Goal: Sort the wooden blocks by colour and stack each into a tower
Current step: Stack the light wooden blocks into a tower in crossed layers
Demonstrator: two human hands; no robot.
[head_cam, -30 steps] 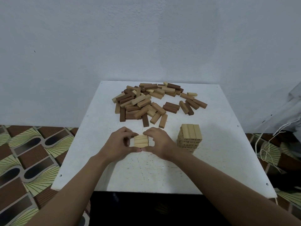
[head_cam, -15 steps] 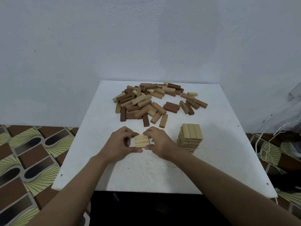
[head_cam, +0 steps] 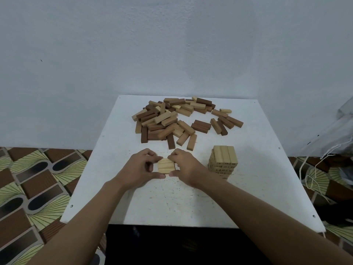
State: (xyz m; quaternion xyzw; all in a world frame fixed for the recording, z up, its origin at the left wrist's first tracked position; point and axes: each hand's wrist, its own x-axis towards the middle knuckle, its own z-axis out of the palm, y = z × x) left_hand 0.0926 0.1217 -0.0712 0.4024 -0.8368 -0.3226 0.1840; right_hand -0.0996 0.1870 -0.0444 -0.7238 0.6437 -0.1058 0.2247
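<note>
Hardly anything has moved since a second ago — your left hand (head_cam: 139,169) and right hand (head_cam: 188,167) remain together at the near-middle of the white table (head_cam: 172,203), clamped on the same flat layer of pale blocks (head_cam: 165,166). Both hands pinch it from either side, curled fingers (head_cam: 152,153) over its far edge and thumbs nearly meeting along the near edge. The layer is several light-coloured blocks side by side, long edges flush; whether it rests on the table I cannot tell. Just to its right stands the pale tower (head_cam: 223,161) — upright, untouched. Beyond your hands lies the mixed pile (head_cam: 172,119) of pale, mid-brown and dark blocks.
</note>
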